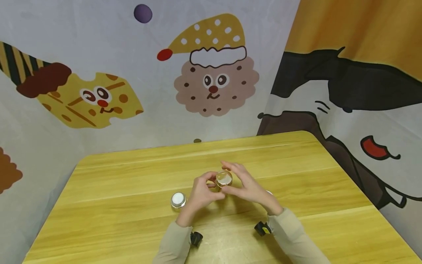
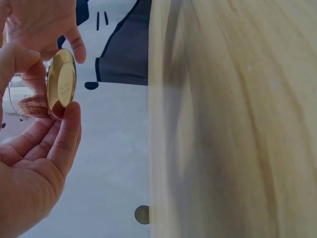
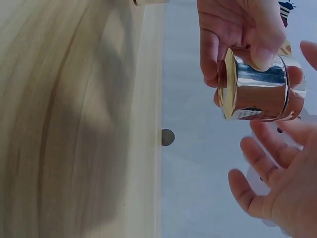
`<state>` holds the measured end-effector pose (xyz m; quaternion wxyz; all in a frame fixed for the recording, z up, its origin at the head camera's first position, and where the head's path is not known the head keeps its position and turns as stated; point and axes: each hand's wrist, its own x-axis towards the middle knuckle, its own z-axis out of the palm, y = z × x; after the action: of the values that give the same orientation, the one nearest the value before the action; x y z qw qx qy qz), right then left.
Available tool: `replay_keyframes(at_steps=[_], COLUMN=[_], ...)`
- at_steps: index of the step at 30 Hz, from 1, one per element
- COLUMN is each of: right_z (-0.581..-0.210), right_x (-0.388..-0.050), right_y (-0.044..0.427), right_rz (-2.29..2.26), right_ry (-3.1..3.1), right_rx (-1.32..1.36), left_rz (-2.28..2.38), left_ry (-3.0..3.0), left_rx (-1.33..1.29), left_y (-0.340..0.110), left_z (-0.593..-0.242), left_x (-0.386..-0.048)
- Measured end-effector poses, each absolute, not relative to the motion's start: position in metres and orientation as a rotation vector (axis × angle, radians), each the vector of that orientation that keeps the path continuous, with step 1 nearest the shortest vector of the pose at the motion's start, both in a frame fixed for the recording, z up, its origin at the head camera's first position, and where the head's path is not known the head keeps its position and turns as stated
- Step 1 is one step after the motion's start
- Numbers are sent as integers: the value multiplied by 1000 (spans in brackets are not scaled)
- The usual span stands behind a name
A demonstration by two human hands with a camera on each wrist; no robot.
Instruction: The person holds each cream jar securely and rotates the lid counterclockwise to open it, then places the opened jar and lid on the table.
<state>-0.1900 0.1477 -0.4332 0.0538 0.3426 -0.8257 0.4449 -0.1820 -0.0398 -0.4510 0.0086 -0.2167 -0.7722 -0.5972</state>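
Above the table, my left hand (image 1: 202, 190) grips a shiny gold jar (image 1: 224, 178) by its side, its thumb and fingers around the body. The flat gold base (image 2: 62, 82) of the jar faces down in the left wrist view, with small embossed marks on it. A seam below the top shows in the right wrist view, where the mirror-like jar (image 3: 262, 89) lies between the hands. My right hand (image 3: 285, 173) is spread beside the jar with loosely bent fingers, a small gap between them and the metal. Whether its thumb touches the jar is unclear.
A small jar with a white top and metallic rim (image 1: 178, 200) stands on the wooden table (image 1: 125, 220), left of the left hand. Something white (image 1: 269, 192) is mostly hidden behind the right wrist. A cartoon-printed cloth wall (image 1: 158, 121) rises behind the table.
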Motion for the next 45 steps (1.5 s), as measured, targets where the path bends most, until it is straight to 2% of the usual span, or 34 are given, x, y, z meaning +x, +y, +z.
replay_keyframes(at_steps=[7, 22, 29, 33, 36, 45], right_z=[-435, -436, -435, -438, -440, -431], right_x=[-191, -189, -186, -186, -185, -177], right_y=[146, 148, 155, 160, 164, 166], right_rz=[1351, 1411, 1420, 1411, 1415, 1398], right_ry=[-2545, -2448, -2434, -2450, -2464, -2421], right_rx=[877, 862, 822, 784, 755, 729], left_rz=[-1881, -1877, -1862, -1856, -1845, -1767], left_ry=[-2405, -2388, -2427, -2437, -2443, -2492], left_rx=[-689, -673, -602, -552, -531, -488], left_y=[-41, -40, -50, -55, -59, -68], left_z=[-460, -463, -429, -422, -424, -464], left_x=[-187, -186, -169, -165, -166, -182])
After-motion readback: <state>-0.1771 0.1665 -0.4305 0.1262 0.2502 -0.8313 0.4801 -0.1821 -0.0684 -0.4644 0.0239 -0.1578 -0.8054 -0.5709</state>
